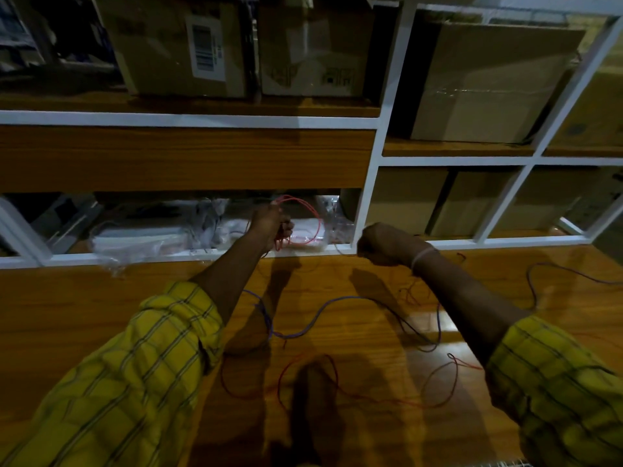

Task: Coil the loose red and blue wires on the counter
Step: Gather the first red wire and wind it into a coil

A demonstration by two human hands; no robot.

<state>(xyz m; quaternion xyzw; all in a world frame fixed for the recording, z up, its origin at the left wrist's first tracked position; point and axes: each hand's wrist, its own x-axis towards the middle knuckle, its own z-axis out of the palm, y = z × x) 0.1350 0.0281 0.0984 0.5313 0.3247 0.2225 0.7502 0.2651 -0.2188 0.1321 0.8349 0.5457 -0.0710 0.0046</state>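
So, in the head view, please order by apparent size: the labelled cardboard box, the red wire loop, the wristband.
1. labelled cardboard box, largest, although far from the camera.
2. red wire loop, held by the left hand.
3. wristband, smallest.

Colours noted: warm wood, white frame, yellow check.
Glossy orange-brown wooden counter (337, 278) carries thin red wire (303, 392) and thin blue-violet wire (323, 306); white-painted shelf frame (188, 121) holds plain brown cardboard boxes (485, 82); rolled sleeves (141, 365) yellow with dark plaid lines.
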